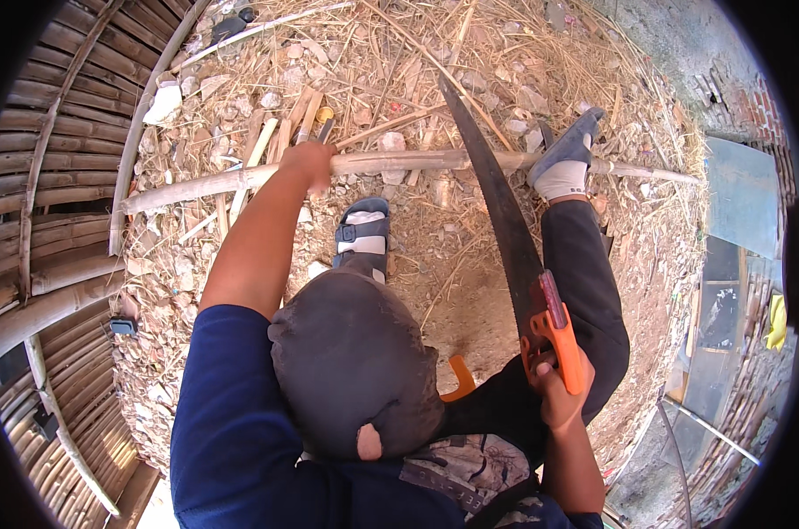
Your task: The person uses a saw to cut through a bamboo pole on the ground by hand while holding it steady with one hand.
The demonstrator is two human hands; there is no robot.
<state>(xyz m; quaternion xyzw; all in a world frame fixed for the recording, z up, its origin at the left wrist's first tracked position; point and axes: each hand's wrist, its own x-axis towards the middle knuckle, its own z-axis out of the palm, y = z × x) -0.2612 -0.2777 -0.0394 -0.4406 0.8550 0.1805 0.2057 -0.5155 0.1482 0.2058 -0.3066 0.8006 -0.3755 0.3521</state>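
Note:
My right hand (560, 388) is closed round the orange handle of a handsaw (496, 203). Its long dark blade points away from me and crosses over a bamboo pole (391, 162) lying sideways; whether the two touch I cannot tell. Over the pole's left half, my left hand (309, 166) is curled, its fingers mostly hidden. Just past it show a dark blade-like piece (325, 130) and a pale strip with a metallic band (309, 115); which of these it grips, if any, is unclear. My right sandalled foot (565, 159) is at the pole's right part.
My left sandalled foot (362, 231) stands near the pole. Split bamboo strips (260, 145), straw and stones litter the dirt ground. A curved orange piece (459, 379) lies by my thigh. Slatted bamboo walling (64, 159) rises at left; blue-grey panels (743, 194) lean at right.

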